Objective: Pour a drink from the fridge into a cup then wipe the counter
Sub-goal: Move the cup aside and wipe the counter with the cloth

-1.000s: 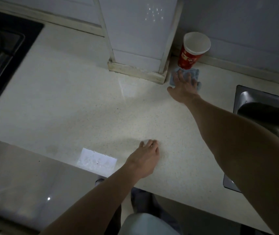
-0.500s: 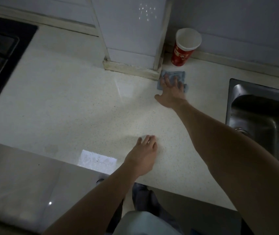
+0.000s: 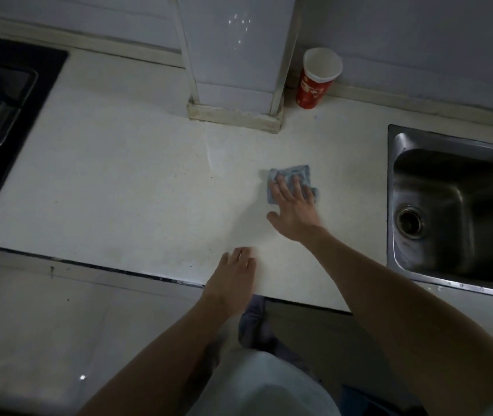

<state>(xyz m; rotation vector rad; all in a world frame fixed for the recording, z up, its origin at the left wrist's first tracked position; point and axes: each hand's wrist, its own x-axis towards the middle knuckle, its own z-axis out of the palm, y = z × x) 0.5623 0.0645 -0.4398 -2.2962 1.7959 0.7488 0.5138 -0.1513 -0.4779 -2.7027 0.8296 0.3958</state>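
Observation:
A folded blue cloth (image 3: 297, 174) lies flat on the pale speckled counter (image 3: 137, 187), left of the sink. My right hand (image 3: 294, 210) presses down on the cloth with fingers spread, covering its near half. My left hand (image 3: 234, 273) rests flat on the counter near the front edge, holding nothing. A red paper cup (image 3: 314, 87) with a white rim stands upright against the back wall, beside the white pillar; what is inside it cannot be made out.
A steel sink (image 3: 419, 163) with a drain is sunk into the counter at right. A black gas hob (image 3: 8, 115) sits at the far left. A white tiled pillar (image 3: 236, 64) juts onto the counter at the back. The counter's front edge runs below my left hand.
My right hand has dragged the blue cloth away from the cup and pillar base toward me across the counter. My left hand stays planted on the counter.

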